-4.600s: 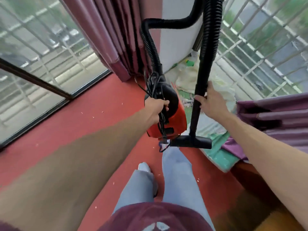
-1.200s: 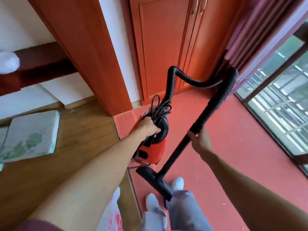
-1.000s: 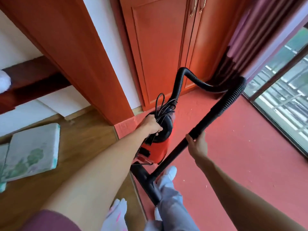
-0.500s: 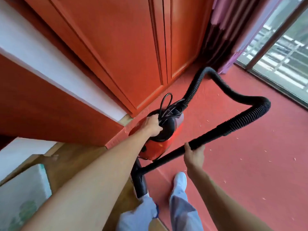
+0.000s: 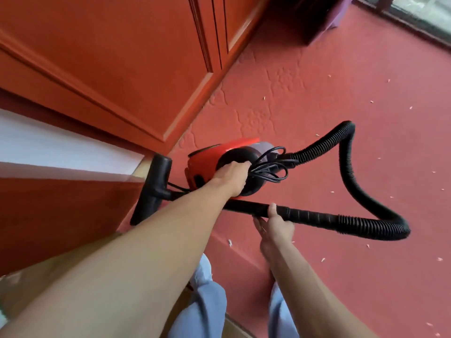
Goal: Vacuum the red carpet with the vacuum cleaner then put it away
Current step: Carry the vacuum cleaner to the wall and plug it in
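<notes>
A red and black vacuum cleaner (image 5: 207, 162) is low over the red carpet (image 5: 305, 93), close to the base of an orange wooden cupboard (image 5: 122, 57). My left hand (image 5: 231, 175) grips its black top handle beside a bundle of black cord (image 5: 268, 167). My right hand (image 5: 274, 224) holds the black wand (image 5: 246, 207), which lies nearly level. The floor nozzle (image 5: 153, 189) at the wand's left end stands against the cupboard corner. The ribbed black hose (image 5: 353, 191) loops out to the right over the carpet.
Small pale crumbs (image 5: 371, 101) dot the carpet. A white wall strip (image 5: 61, 150) sits left of the cupboard. A dark curtain hem (image 5: 312, 23) and a window frame (image 5: 415, 25) are at the top right. My legs in light blue trousers (image 5: 207, 308) stand at the bottom.
I have carried the vacuum from the window side to the cupboard and lowered it toward the carpet. The wand has swung level and the nozzle has gone left to the cupboard corner.
</notes>
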`<action>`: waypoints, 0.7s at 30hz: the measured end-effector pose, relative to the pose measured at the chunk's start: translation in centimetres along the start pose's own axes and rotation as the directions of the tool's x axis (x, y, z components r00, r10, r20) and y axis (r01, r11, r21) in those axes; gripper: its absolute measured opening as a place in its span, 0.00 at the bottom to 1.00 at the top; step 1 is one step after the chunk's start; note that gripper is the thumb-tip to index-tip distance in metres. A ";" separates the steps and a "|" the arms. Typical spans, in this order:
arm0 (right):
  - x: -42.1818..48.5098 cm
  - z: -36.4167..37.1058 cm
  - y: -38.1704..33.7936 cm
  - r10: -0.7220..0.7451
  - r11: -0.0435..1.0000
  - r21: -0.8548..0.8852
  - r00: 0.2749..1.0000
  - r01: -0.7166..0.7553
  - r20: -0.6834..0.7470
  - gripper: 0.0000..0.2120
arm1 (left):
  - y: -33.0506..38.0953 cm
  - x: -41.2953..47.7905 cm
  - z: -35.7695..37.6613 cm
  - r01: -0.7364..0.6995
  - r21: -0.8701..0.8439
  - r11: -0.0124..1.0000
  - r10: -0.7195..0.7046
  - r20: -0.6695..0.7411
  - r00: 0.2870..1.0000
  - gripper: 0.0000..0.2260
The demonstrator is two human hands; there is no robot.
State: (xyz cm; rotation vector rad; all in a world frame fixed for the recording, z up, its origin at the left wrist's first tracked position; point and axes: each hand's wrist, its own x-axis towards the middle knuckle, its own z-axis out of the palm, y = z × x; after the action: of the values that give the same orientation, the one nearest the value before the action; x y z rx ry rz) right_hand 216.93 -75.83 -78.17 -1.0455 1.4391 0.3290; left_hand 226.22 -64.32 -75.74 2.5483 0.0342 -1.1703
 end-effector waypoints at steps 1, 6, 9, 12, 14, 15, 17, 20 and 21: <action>1.3 0.7 0.7 0.022 0.999 0.037 1.000 -0.021 -0.011 0.10 | -0.7 1.5 1.1 -0.020 0.010 1.000 0.020 0.018 1.000 0.20; 6.9 2.3 3.8 0.074 0.993 0.101 0.994 -0.066 -0.079 0.11 | -3.0 7.1 5.6 -0.149 0.098 0.984 0.137 0.120 0.983 0.18; 9.1 2.3 5.1 0.109 0.988 0.115 0.990 -0.099 -0.091 0.10 | -3.7 8.8 7.8 -0.187 0.124 0.975 0.166 0.157 0.973 0.19; 11.1 2.1 5.8 0.109 0.992 0.068 0.993 -0.106 -0.046 0.09 | -3.3 10.0 8.6 -0.237 0.185 0.954 0.220 0.110 0.969 0.24; 12.3 1.8 6.2 0.112 0.994 0.014 0.994 -0.111 -0.019 0.07 | -2.4 10.8 8.2 -0.286 0.280 0.916 0.281 0.059 0.958 0.22; 12.9 1.6 6.3 0.122 0.992 -0.017 0.993 -0.122 -0.006 0.08 | -1.9 11.1 7.9 -0.305 0.353 0.884 0.317 0.024 0.948 0.20; 14.0 1.0 6.6 0.148 0.987 -0.066 0.989 -0.147 0.020 0.11 | -0.9 11.3 7.1 -0.326 0.507 0.798 0.397 -0.035 0.917 0.18; 15.2 0.1 7.6 0.239 0.966 -0.110 0.970 -0.234 0.036 0.14 | -0.6 10.9 6.3 -0.303 0.578 0.758 0.413 -0.066 0.908 0.17; 15.4 -0.3 8.1 0.287 0.954 -0.095 0.958 -0.283 0.028 0.15 | -0.9 10.5 6.1 -0.294 0.571 0.766 0.400 -0.068 0.914 0.16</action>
State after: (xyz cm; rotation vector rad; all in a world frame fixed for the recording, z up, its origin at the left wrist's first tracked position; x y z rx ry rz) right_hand 213.45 -77.65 -95.07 -0.8961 1.5511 0.6253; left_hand 228.52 -66.63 -87.44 2.9575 -0.8217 -0.8735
